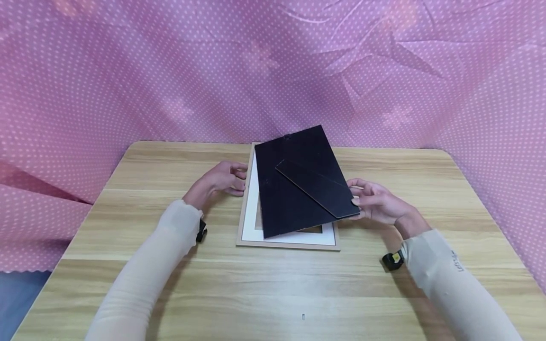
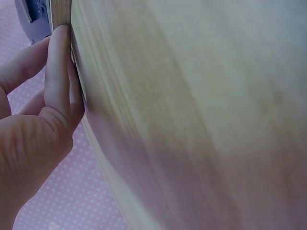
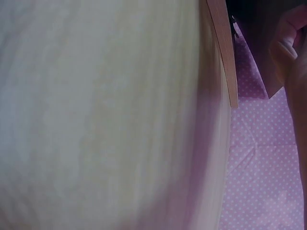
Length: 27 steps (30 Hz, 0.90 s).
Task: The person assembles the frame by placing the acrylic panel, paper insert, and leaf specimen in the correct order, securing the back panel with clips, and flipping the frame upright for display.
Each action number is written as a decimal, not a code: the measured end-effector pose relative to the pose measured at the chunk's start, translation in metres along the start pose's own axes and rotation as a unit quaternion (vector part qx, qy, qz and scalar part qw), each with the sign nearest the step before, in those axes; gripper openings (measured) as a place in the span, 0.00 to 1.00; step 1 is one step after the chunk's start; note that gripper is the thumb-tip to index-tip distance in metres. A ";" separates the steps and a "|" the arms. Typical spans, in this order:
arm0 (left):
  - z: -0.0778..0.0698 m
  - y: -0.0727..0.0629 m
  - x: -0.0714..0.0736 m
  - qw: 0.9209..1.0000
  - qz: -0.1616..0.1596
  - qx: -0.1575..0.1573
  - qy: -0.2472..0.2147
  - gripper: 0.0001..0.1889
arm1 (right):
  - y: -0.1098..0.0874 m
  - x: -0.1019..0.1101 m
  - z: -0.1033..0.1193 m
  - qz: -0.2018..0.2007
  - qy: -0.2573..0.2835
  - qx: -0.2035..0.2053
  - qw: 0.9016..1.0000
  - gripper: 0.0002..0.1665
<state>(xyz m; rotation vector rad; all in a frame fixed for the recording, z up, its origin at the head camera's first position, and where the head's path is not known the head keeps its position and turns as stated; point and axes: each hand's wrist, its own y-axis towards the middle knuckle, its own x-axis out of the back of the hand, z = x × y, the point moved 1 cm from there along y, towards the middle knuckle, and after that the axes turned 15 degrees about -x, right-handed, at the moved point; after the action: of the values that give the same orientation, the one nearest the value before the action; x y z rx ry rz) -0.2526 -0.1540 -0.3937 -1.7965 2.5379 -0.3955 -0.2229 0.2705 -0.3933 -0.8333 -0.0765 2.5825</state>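
Observation:
A picture frame (image 1: 245,222) with a pale wooden border and a white mat lies flat on the table. Over it, turned askew, is a black backing board (image 1: 298,189) with a flap stand (image 1: 315,187) on its upper face. My right hand (image 1: 377,201) pinches the board's lower right corner, thumb on top, and holds that side raised off the frame. On the other side my left hand (image 1: 226,177) rests its fingers against the frame's left edge; in the left wrist view a fingertip presses the wooden side (image 2: 61,12). The board hides most of the frame's inside.
The wood-grain table (image 1: 204,289) reaches back to a pink dotted cloth (image 1: 213,71) hanging behind and at the sides. A tiny grey piece (image 1: 303,316) lies near the front. Black wrist cameras, left (image 1: 201,231) and right (image 1: 393,260), sit on both wrists.

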 end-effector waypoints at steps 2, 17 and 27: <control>0.000 0.000 -0.001 1.000 0.002 -0.002 0.002 0.40 | 0.000 -0.001 0.000 -0.003 -0.002 0.000 1.000 0.26; -0.001 0.000 0.000 1.000 0.009 -0.004 0.013 0.39 | 0.004 -0.011 -0.004 -0.025 -0.003 -0.016 1.000 0.25; -0.002 0.000 0.001 1.000 0.008 -0.003 0.016 0.40 | 0.007 -0.019 -0.008 -0.044 0.003 -0.033 0.998 0.23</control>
<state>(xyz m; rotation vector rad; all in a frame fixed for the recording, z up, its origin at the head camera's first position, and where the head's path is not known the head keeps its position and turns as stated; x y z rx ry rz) -0.2533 -0.1544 -0.3922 -1.7838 2.5757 -0.4190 -0.2072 0.2555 -0.3903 -0.8412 -0.1935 2.5072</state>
